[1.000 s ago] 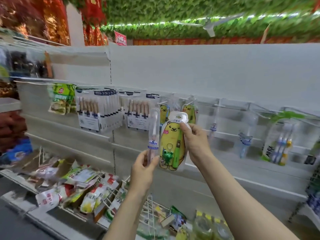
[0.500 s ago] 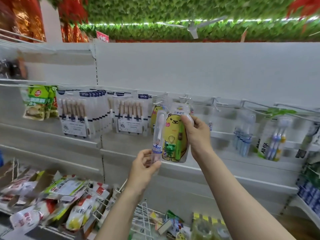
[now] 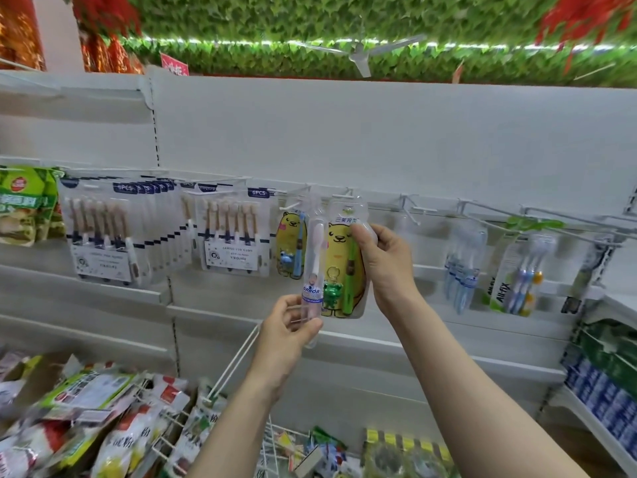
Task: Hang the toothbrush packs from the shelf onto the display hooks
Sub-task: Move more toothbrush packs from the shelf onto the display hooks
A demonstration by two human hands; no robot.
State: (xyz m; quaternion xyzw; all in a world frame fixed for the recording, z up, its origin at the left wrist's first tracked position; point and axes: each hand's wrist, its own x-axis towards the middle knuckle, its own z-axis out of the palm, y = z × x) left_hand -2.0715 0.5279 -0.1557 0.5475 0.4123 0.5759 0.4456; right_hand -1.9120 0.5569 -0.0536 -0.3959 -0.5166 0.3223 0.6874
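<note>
My right hand (image 3: 384, 262) grips the upper right side of a yellow bear toothbrush pack (image 3: 341, 270) with a green brush and a green frog charm. The pack's top is up at a white display hook (image 3: 344, 194); whether it is threaded on is unclear. My left hand (image 3: 287, 327) pinches the bottom of a slim clear pack with a white toothbrush (image 3: 313, 267), held upright just left of the bear pack. Another yellow bear pack (image 3: 289, 246) with a blue brush hangs on the hook to the left.
Six-piece toothbrush cards (image 3: 234, 232) and more (image 3: 103, 236) hang at left. Bare hooks (image 3: 412, 210) stick out right of my hand, then blue toothbrush packs (image 3: 462, 267) and a green-topped pack (image 3: 520, 270). Snack bags (image 3: 86, 419) fill wire bins below.
Both hands and their packs have risen toward the hook rail. The bear pack's top now reaches the hook, and the view has closed in on the shelf wall.
</note>
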